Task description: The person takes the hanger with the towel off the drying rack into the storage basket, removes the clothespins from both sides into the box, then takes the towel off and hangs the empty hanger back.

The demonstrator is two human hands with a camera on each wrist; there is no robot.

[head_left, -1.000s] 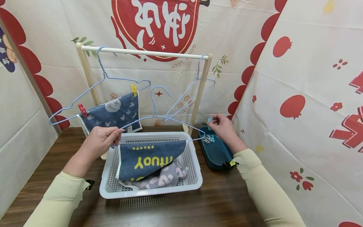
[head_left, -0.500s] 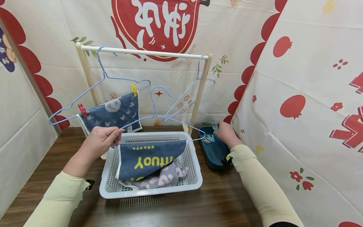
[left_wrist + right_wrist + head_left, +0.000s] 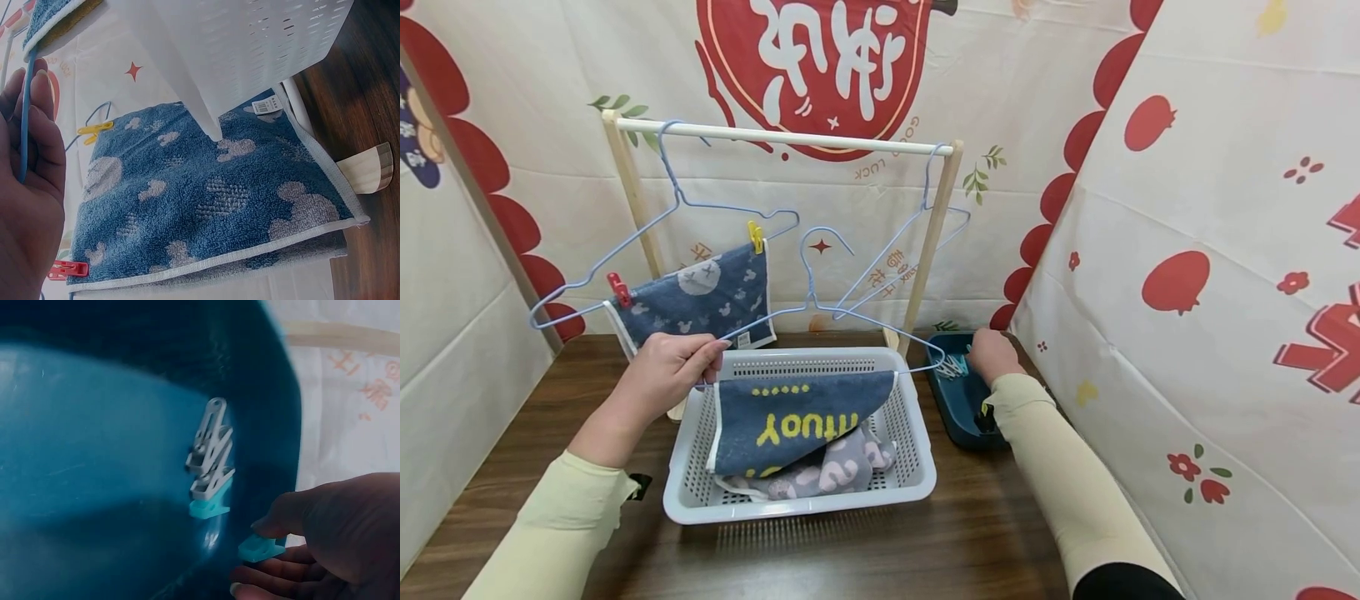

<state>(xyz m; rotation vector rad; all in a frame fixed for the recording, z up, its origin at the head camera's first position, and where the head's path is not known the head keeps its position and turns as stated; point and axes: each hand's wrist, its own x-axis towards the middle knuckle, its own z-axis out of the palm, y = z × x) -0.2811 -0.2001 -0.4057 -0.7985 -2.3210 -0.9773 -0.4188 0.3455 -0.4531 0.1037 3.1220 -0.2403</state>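
Observation:
My left hand (image 3: 676,367) grips a blue wire hanger (image 3: 811,302) by its left end, over the basket. A dark blue towel (image 3: 805,417) with yellow lettering is draped over the hanger's lower bar, with its lower part in the basket. My right hand (image 3: 994,357) is down in the dark teal tray (image 3: 958,421), at its far right side. In the right wrist view, thumb and fingers pinch a turquoise clothespin (image 3: 259,548) by the tray's wall. Beside it, grey clothespins (image 3: 211,444) and another turquoise clothespin (image 3: 211,507) lie on the tray's floor.
A white basket (image 3: 805,512) holds a grey-pink cloth (image 3: 842,471). Behind it stands a wooden rack (image 3: 782,137). On its left hangs a hanger with a patterned blue towel (image 3: 700,287), clipped by red (image 3: 619,289) and yellow (image 3: 756,237) clothespins. Another hanger (image 3: 925,207) hangs at right.
My right hand, with a light blue clothespin pinched above the tray a second ago, has moved down into the tray. The left hand and its hanger have stayed in place.

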